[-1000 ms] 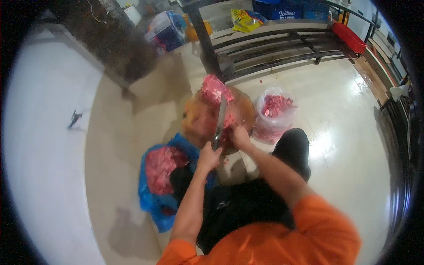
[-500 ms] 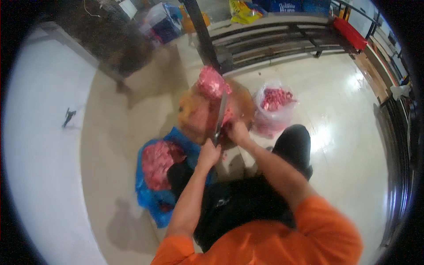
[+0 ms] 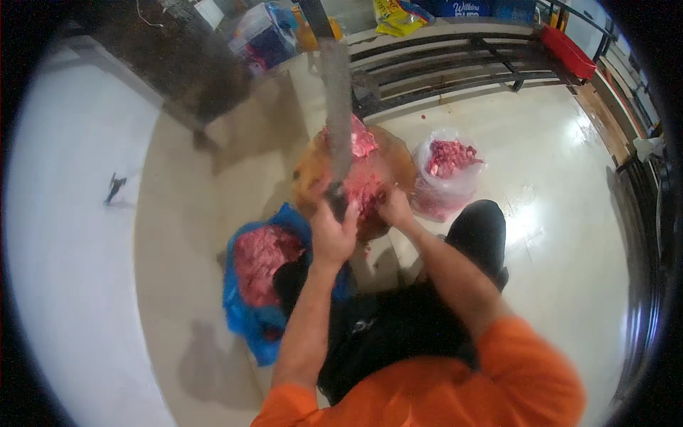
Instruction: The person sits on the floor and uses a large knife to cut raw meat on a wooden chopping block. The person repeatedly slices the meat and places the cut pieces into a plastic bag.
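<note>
Knife [image 3: 339, 107] now swung up off block [image 3: 307, 167], left hand [image 3: 333, 235] clenched on it, right hand [image 3: 395, 208] by meat [image 3: 364, 186], fingers' hold unclear: likely between cuts.

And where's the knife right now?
In the head view, the knife is in the left hand, left of the right hand, its blurred blade passing in front of the round block.

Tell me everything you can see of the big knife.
The knife has a long, broad blade, grey, metallic-looking and blurred, with a dark handle gripped in the left hand. The blade points forward and looks raised, crossing in front of the pink meat and round brown board; contact with them is unclear.
</note>
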A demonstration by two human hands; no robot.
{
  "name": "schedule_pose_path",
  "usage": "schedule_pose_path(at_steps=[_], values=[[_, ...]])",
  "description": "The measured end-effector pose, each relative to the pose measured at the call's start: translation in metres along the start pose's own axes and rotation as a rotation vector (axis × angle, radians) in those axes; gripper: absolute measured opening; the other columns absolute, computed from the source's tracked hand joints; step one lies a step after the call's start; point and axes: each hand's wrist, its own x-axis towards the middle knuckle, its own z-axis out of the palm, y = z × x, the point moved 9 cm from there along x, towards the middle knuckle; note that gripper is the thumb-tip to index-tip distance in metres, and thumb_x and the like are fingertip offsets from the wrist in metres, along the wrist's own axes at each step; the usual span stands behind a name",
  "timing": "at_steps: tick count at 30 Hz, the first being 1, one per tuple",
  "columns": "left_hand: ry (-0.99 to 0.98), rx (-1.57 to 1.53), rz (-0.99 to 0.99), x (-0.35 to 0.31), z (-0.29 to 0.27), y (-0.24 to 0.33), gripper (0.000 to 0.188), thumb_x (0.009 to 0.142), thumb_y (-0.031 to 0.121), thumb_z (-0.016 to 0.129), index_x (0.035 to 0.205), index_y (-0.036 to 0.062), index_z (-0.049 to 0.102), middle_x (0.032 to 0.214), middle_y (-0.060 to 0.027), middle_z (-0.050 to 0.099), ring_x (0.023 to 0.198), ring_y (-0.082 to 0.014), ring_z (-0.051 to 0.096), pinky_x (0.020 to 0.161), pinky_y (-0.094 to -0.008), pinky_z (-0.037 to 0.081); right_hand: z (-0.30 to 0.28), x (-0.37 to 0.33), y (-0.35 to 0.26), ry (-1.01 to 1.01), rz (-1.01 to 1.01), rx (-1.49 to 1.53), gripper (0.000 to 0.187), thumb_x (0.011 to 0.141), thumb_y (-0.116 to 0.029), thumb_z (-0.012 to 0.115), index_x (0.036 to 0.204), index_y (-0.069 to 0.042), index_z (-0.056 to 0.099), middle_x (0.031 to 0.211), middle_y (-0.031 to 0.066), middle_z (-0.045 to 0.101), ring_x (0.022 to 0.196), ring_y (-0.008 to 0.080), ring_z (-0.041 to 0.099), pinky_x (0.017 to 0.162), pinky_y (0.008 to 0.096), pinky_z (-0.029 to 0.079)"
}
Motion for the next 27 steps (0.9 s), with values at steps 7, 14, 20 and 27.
schedule_pose_path(at_steps=[7, 14, 20, 27], values=[[-0.275, 0.398, -0.345, -0.037, 0.052, -0.091, 0.034, 0.088, 0.02, 0.06, 0.108, -0.0072, 0.051, 0.1, -0.0288, 0.063, 0.096, -0.0425, 0.062, 0.08, -0.0457, 0.049, 0.017, -0.007, -0.01, 0.015, -0.071, -0.204, 0.032, 0.077, -0.014, 0.062, 0.107, -0.003, 0.058, 0.102, 0.0249, 0.062, 0.087, 0.0414, 0.064, 0.078, 0.048, 0.052], [-0.183, 0.41, 0.006, -0.029, 0.031, -0.105, 0.033, 0.087, 0.017, 0.058, 0.106, -0.0092, 0.051, 0.081, -0.0268, 0.065, 0.06, -0.0328, 0.067, 0.059, -0.042, 0.052, 0.032, 0.011, -0.04, -0.093, 0.018, -0.43, 0.045, 0.076, -0.02, 0.063, 0.118, -0.006, 0.053, 0.106, 0.0233, 0.061, 0.088, 0.042, 0.064, 0.077, 0.0509, 0.052], [-0.354, 0.299, -0.509, -0.044, 0.022, -0.087, 0.04, 0.087, 0.023, 0.062, 0.113, -0.0061, 0.052, 0.089, -0.0249, 0.065, 0.076, -0.041, 0.064, 0.069, -0.0449, 0.05, 0.026, 0.021, -0.02, -0.225, -0.143, -0.366, 0.032, 0.079, -0.022, 0.061, 0.107, -0.006, 0.059, 0.094, 0.0223, 0.064, 0.085, 0.0397, 0.065, 0.073, 0.0512, 0.052], [-0.012, -0.117, -0.02, 0.012, 0.027, -0.031, 0.045, 0.087, 0.027, 0.062, 0.116, -0.0056, 0.052, 0.107, -0.0298, 0.059, 0.101, -0.0454, 0.056, 0.088, -0.0472, 0.044, 0.014, 0.009, 0.013, -0.114, -0.111, -0.371, 0.031, 0.083, -0.026, 0.059, 0.105, -0.005, 0.059, 0.093, 0.0218, 0.065, 0.088, 0.041, 0.064, 0.075, 0.0512, 0.051]])
